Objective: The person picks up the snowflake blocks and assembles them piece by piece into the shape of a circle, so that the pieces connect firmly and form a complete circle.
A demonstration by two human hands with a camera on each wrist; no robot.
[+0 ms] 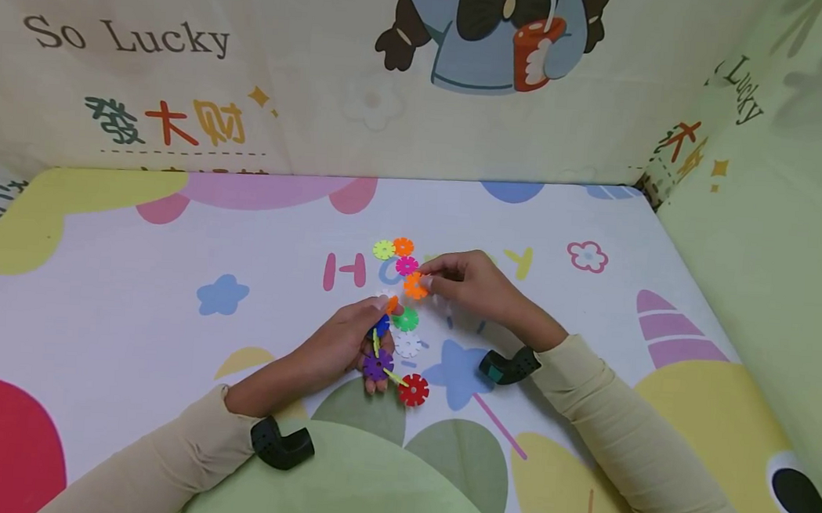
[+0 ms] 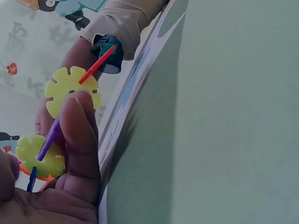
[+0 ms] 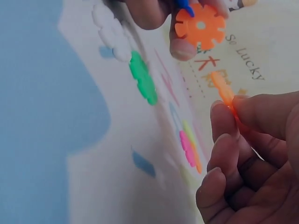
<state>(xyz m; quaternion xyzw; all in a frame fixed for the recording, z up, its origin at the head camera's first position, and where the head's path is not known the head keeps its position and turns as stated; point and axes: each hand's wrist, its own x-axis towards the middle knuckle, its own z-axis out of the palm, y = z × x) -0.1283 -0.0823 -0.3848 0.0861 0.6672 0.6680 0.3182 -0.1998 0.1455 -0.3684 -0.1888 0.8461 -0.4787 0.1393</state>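
Note:
My left hand [image 1: 331, 342] grips a chain of slotted plastic snowflake discs. An orange disc [image 3: 210, 35] stands at the chain's upper end, joined to a blue disc [image 1: 381, 326]. Below come a yellow disc [image 2: 35, 149], a purple disc [image 1: 378, 364], another yellow disc [image 2: 56, 88] and a red disc [image 1: 413, 390] at the lower end. Between thumb and forefinger my right hand [image 1: 480, 288] pinches a single orange disc [image 3: 221, 87]. It is apart from the chain, a short way off the chain's orange end.
On the patterned tabletop near the hands lie a green disc [image 1: 407, 319] and a white disc [image 1: 408, 344]. Farther back lie a pink disc [image 1: 406, 266], a yellow-green disc [image 1: 384, 249] and an orange disc [image 1: 403, 247]. A printed cloth wall [image 1: 306, 124] rises behind the table.

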